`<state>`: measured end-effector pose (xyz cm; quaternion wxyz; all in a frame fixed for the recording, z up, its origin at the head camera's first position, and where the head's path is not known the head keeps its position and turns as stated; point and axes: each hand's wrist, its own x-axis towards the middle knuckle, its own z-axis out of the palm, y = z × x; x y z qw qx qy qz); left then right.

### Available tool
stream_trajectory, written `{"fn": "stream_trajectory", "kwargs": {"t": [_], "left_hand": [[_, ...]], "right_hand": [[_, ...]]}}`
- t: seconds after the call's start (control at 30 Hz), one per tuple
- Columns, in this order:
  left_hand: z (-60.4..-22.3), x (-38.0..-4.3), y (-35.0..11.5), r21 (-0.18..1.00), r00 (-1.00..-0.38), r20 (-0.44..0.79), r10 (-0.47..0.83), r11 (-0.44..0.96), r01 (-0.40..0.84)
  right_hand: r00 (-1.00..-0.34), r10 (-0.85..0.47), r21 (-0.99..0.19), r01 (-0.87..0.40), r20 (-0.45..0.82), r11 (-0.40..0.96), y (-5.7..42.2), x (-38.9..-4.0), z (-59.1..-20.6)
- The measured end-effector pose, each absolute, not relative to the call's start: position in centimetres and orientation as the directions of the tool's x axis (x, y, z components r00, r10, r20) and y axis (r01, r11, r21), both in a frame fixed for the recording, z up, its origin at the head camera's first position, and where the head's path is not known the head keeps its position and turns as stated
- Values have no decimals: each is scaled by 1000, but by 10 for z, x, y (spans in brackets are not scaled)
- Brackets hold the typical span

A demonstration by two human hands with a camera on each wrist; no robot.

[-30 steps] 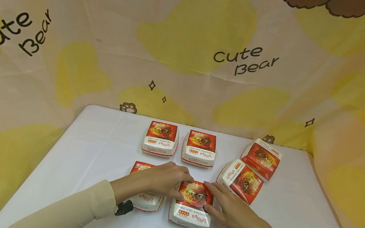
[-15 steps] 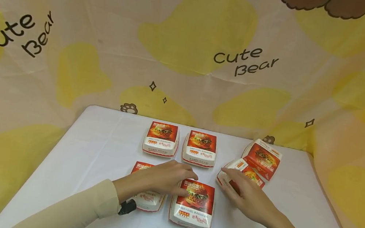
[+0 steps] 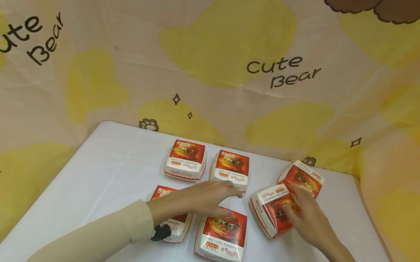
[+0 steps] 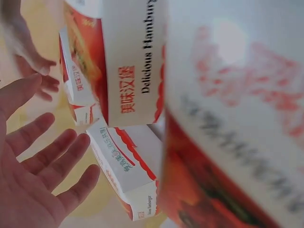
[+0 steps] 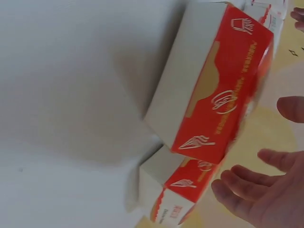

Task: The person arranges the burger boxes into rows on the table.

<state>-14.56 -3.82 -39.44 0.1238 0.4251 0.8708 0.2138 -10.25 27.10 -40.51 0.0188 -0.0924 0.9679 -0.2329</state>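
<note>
In the head view my right hand (image 3: 309,218) lies over a red-and-white burger box (image 3: 265,206) on the right, its fingers over the box's right side. That box sits askew. The right wrist view shows the fingers loosely extended beside a red box side (image 5: 223,90). My left hand (image 3: 207,198) hovers over the far edge of the front middle burger box (image 3: 217,250), partly covering it. In the left wrist view its fingers (image 4: 61,156) are spread, with nothing in them. The left forearm hides part of the front left burger box (image 3: 175,229).
Two more burger boxes stand side by side in the back row, one on the left (image 3: 184,160) and one in the middle (image 3: 229,164). A tilted-looking box (image 3: 302,175) touches the askew one at the back right. A patterned cloth (image 3: 216,64) hangs behind the white table (image 3: 85,203).
My right hand has left the front middle box for the right-hand burger box, which has turned clockwise. My left hand has shifted a little to the right.
</note>
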Motion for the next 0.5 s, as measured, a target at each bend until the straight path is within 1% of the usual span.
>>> {"fn": "stream_trajectory", "kwargs": {"t": [0.13, 0.2, 0.37, 0.5], "left_hand": [[-390, -149, -32, 536, -633, -52, 773, 556, 635], [-389, -151, -28, 564, -636, -63, 769, 553, 613], [-388, -153, -18, 610, -618, -92, 781, 535, 584], [-391, -154, -10, 639, -595, -98, 798, 509, 577]], "right_hand": [[-987, -153, -473, -115, -43, 873, 277, -103, -410], [-986, -147, -487, -93, -74, 869, 278, -104, -411], [-978, -142, -477, -53, -152, 877, 276, -105, -413], [-975, -151, -465, -58, -164, 884, 274, -104, -413]]}}
